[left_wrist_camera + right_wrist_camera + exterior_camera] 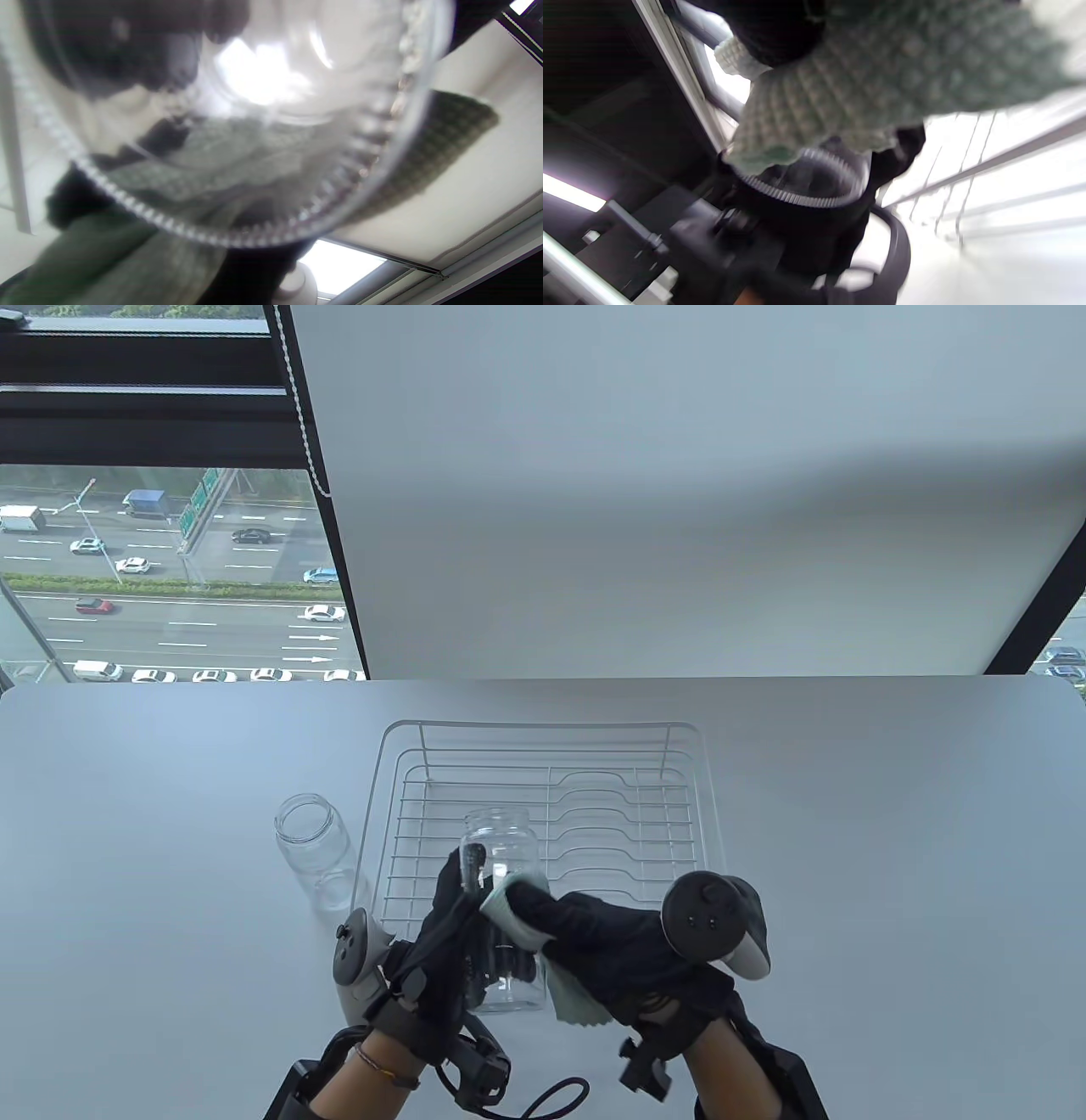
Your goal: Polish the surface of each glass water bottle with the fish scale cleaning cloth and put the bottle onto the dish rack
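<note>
Grey and bare, the table (848,831) ran under a high window over a motorway, with a white wire dish rack (543,814) standing at its middle and holding nothing. Seen from above, the left hand (441,950) was curled round a clear glass bottle (502,848) held just above the rack's near edge, mouth pointing away. The right hand (611,942) pressed a pale green fish scale cloth (517,912) against the bottle's right flank, fingers wrapped over the fabric. A second bottle (316,848) stood upright on the table just left of the rack, untouched.

From the left wrist, the held bottle's ribbed base (254,169) filled the frame, blurred, with the textured cloth (445,140) showing behind and through the glass.

From the right wrist, the cloth (882,72) hung soft and folded over the bottle's ribbed base rim (801,186); the rack's wires (967,169) lay to the right.

Smooth glass of this kind would likely be slippery and breakable, so a full wrap round the body looked the safest hold, while the limp cloth needed finger pressure to work. Room appeared generous: the rack floor lay open just beyond the hands, though its raised wire rim sat in the path and the standing bottle stood near the left elbow's sweep.
</note>
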A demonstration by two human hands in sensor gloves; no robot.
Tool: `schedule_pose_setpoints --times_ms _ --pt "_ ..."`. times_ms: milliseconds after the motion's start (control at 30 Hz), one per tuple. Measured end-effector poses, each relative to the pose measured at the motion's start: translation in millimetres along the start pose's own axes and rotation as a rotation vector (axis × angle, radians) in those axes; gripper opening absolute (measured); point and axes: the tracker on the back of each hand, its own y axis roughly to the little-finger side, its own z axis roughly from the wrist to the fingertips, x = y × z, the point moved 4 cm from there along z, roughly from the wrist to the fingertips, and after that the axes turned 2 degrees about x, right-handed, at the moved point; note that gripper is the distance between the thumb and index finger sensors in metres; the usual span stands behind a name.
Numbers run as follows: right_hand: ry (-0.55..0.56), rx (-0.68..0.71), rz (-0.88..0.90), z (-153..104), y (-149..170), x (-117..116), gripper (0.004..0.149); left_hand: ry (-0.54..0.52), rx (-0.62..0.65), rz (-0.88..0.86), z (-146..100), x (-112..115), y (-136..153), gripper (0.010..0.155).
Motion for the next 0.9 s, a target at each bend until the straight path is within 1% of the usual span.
schedule_pose_setpoints --times_ms 33,67,100,133,167,200,233,267,300,333,367,400,433,500,533,567,600,633,667,700,733,767,800,833,867,900 --pt "-0.014 0.025 0.051 1 0 -2 0.052 0.020 0.011 -0.008 1 1 -2 0.098" --pt "0.024 0.033 0.052 1 1 0 0.052 0.040 0.011 0.026 1 3 -4 0.098" --pt "0.065 0.041 0.027 1 2 4 0.052 0.030 0.020 0.050 0 3 -4 0.098" --pt "0.127 0.015 0.003 -2 4 9 0.054 0.002 0.025 0.059 -1 3 -5 0.098" --pt "0.266 0.005 -0.047 -5 5 15 0.055 0.019 0.021 0.076 0 5 -4 0.098" --pt "0.461 0.002 -0.108 -10 5 23 0.056 0.074 0.007 0.092 1 10 -2 0.098" --pt "0.568 -0.018 -0.134 -14 5 25 0.055 0.101 -0.004 0.087 0 13 -1 0.098" --pt "0.592 -0.015 -0.140 -14 5 24 0.055 0.106 -0.002 0.072 0 16 0 0.098" --pt "0.524 0.003 -0.127 -11 4 21 0.054 0.078 0.004 0.066 -1 14 -1 0.099" --pt "0.403 0.024 -0.079 -8 3 18 0.054 0.037 0.005 0.060 -1 8 -2 0.099" --pt "0.277 0.049 -0.039 -3 1 14 0.052 0.024 0.013 0.050 -1 5 -3 0.099" --pt "0.068 0.042 0.021 1 1 3 0.051 0.012 0.028 0.045 0 2 -5 0.098" --pt "-0.055 0.018 0.066 2 3 -5 0.051 0.010 0.038 0.054 0 0 -8 0.098" --pt "-0.003 0.056 0.073 3 3 -2 0.051 0.035 0.025 0.089 -1 2 -7 0.098" --pt "0.017 0.061 0.057 3 3 1 0.052 0.033 0.030 0.069 -1 3 -6 0.098" --pt "0.111 0.033 0.032 -1 4 8 0.053 0.014 0.029 0.053 -1 4 -6 0.098" --pt "0.220 0.026 0.004 -4 5 13 0.055 0.027 0.022 0.065 0 6 -4 0.099" --pt "0.448 0.019 -0.060 -10 6 22 0.055 0.084 0.008 0.089 0 11 -2 0.098" --pt "0.571 0.012 -0.094 -14 6 24 0.055 0.107 0.003 0.093 0 14 -1 0.099" --pt "0.520 0.033 -0.093 -11 4 22 0.054 0.090 0.005 0.089 -1 13 -2 0.099" --pt "0.386 0.037 -0.064 -8 2 18 0.054 0.052 0.013 0.087 0 9 -4 0.099" --pt "0.271 0.055 -0.032 -4 -1 13 0.053 0.050 0.027 0.086 0 7 -6 0.099" --pt "0.071 0.048 0.004 0 -2 3 0.052 0.030 0.044 0.085 0 4 -9 0.098" --pt "-0.031 0.032 0.027 2 -1 -3 0.052 0.021 0.047 0.086 0 3 -10 0.099" --pt "-0.024 0.047 0.056 3 0 -4 0.052 0.032 0.045 0.094 0 3 -11 0.098" --pt "0.016 0.061 0.053 3 1 -2 0.052 0.050 0.037 0.109 0 4 -9 0.098"
